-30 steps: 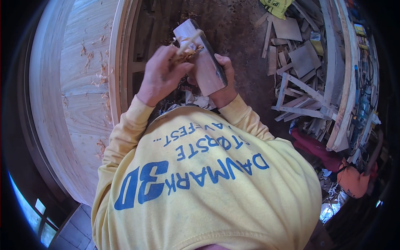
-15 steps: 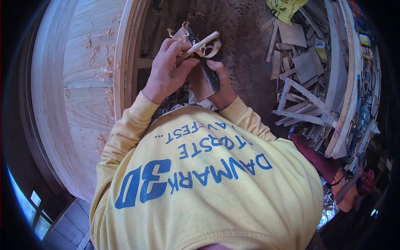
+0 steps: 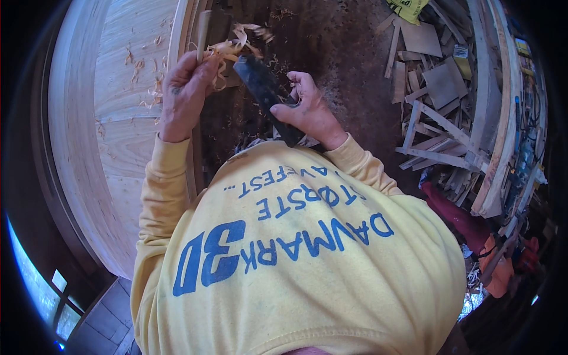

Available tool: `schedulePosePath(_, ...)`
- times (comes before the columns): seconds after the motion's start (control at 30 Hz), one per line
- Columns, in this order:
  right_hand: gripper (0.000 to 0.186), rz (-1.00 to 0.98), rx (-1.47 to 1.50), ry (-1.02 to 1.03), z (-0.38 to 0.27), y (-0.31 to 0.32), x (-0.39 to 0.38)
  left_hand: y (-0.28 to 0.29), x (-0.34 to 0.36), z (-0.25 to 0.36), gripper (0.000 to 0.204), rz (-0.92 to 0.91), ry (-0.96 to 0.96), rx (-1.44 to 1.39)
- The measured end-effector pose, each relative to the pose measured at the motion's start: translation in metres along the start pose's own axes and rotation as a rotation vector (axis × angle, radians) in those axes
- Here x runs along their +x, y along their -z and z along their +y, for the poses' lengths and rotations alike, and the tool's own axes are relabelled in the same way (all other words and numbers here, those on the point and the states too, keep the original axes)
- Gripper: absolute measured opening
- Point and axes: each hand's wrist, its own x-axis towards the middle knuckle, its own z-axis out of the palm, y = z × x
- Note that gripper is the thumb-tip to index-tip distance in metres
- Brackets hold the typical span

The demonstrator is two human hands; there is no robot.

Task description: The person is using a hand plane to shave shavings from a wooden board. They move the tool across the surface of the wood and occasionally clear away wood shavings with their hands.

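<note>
1. The left hand (image 3: 184,97), at the upper left of centre, was closed, with a slender, pale, rod-like wooden stick (image 3: 203,32) pinched between thumb and fingers. The stick projected beyond the fist, away from the body, and its outline was slightly blurred.

2. A cluster of thin, curled, honey-coloured wood shavings (image 3: 225,48) stood out from the same fingertips toward the right; some loops, farther out, were blurred.

3. The right hand (image 3: 312,111) grasped a long, dark, rectangular block (image 3: 263,92) at its nearer half. The thumb lay across the dark face, and the fingers were bent at the block's right side; the full extent of their contact could not be told.

4. The block was located between the two hands, in front of the torso, and was slanted: its far end pointed up and left, beside the shavings, and its near end reached the shirt's edge in the view. Whether shavings and block touched could not be determined.

5. The wearer's yellow, long-sleeved cloth shirt (image 3: 319,290), with dark blue lettering, filled the lower centre.

6. At left, a broad, pale, wood-grained surface (image 3: 127,142) bore scattered shavings.

7. At right, flat and strip-shaped wooden offcuts (image 3: 445,86) were heaped on the dark brown floor (image 3: 352,59).
</note>
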Motion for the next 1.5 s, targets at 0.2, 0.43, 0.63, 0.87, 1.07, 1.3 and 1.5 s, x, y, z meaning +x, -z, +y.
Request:
schedulePosePath(0.2, 0.098, 0.091, -0.327, 0.072, -0.016, -0.011, -0.007, -0.035, 0.002, 0.020, 0.026, -0.093, -0.178, 0.032)
schedulePosePath(0.43, 0.090, 0.060, -0.461, 0.153, -0.030, -0.010, -0.010, -0.060, 0.001, 0.005, 0.012, -0.301, -0.100, 0.068)
schedulePosePath(0.63, 0.077, 0.095, -0.476, 0.300, -0.030, -0.014, -0.012, -0.072, 0.000, -0.001, 0.007, -0.316, -0.538, 0.499)
schedulePosePath(0.87, 0.100, -0.152, -0.444, 0.068, -0.042, -0.019, -0.016, -0.063, 0.021, -0.018, 0.016, -0.388, -0.407, 0.687)
schedulePosePath(1.07, 0.101, -0.105, -0.453, 0.206, -0.046, -0.017, -0.012, -0.061, 0.025, -0.001, 0.021, -0.383, -0.204, 0.636)
schedulePosePath(1.3, 0.119, -0.173, -0.526, 0.144, -0.050, -0.012, -0.015, -0.053, 0.030, 0.037, 0.027, -0.363, 0.236, 0.301)
schedulePosePath(1.5, 0.111, -0.115, -0.521, 0.169, -0.046, -0.009, -0.014, -0.061, 0.012, 0.006, 0.020, -0.477, 0.056, 0.342)
